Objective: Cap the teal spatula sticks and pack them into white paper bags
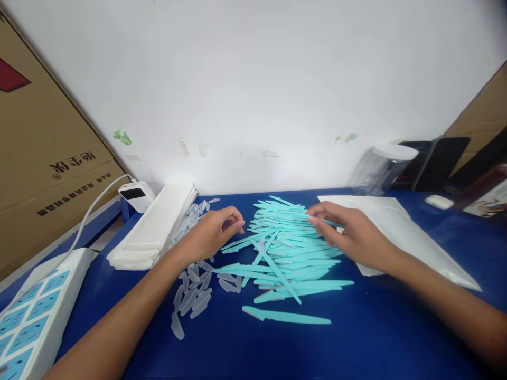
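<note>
A pile of turquoise eyebrow razors (301, 258) lies in the middle of the blue table, and one razor (287, 317) rests apart in front of it. My right hand (348, 229) is at the pile's right side, its thumb and fingers pinched on a turquoise razor (292, 216). Left of the pile hovers my left hand (216, 232), fingers curled and closed; whatever they hold, if anything, cannot be made out. Translucent blade caps (190, 299) are scattered beneath and in front of my left wrist. More caps (190, 216) lie behind it, partly hidden by my hand.
White folded sheets (152, 227) are stacked at the left, near a white device (137, 195) with a cable. A power strip (43, 311) occupies the front left. At right are a white plastic bag (412, 237), a lidded clear jar (380, 169) and a dark phone-like slab (441, 163).
</note>
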`<action>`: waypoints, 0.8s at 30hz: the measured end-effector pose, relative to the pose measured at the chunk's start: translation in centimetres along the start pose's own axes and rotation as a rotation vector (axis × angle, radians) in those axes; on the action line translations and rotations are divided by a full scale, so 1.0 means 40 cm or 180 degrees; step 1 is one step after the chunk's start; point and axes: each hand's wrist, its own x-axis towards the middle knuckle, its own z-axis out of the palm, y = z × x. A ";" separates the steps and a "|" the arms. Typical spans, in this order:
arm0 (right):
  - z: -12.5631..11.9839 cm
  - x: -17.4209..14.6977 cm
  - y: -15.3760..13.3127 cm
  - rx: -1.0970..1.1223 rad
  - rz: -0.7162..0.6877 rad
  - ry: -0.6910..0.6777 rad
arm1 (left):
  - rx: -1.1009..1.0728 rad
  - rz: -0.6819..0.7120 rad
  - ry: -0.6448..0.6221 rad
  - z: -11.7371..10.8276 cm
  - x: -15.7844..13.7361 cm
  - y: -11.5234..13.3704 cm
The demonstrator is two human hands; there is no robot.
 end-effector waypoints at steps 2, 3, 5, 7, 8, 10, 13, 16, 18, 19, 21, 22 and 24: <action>0.006 0.000 -0.001 -0.0143 -0.0097 0.0162 | 0.0184 0.0131 0.0152 0.018 0.004 -0.005; 0.008 0.001 -0.001 -0.0224 -0.0146 0.0208 | 0.0280 0.0234 0.0194 0.024 0.006 -0.009; 0.010 0.003 0.000 -0.0372 -0.0217 0.0248 | 0.0312 0.0440 0.0251 0.032 0.008 -0.014; 0.011 0.005 0.003 -0.0477 -0.0247 0.0256 | 0.0165 0.0614 0.0314 0.037 0.005 -0.007; 0.011 0.005 0.004 -0.0513 -0.0255 0.0262 | 0.0080 0.0706 0.0372 0.040 0.002 0.003; 0.011 0.005 0.007 -0.0573 -0.0283 0.0264 | -0.0019 0.0942 0.0435 0.056 -0.009 0.029; 0.012 0.002 0.010 -0.0674 -0.0356 0.0236 | 0.0026 0.1336 0.0241 0.101 -0.028 0.069; 0.014 -0.002 0.014 -0.0714 -0.0380 0.0231 | 0.0147 0.1439 0.0188 0.151 -0.037 0.088; 0.016 -0.003 0.015 -0.0687 -0.0351 0.0195 | 0.0107 0.1288 0.0228 0.171 -0.036 0.089; 0.017 -0.003 0.016 -0.0673 -0.0334 0.0167 | 0.0060 0.1188 0.0246 0.176 -0.035 0.087; 0.019 -0.003 0.017 -0.0660 -0.0321 0.0160 | -0.0012 0.1007 0.0269 0.176 -0.031 0.083; 0.020 -0.002 0.018 -0.0663 -0.0328 0.0173 | -0.0027 0.0940 0.0278 0.174 -0.030 0.082; 0.021 -0.002 0.018 -0.0680 -0.0362 0.0186 | -0.0026 0.0850 0.0257 0.166 -0.029 0.081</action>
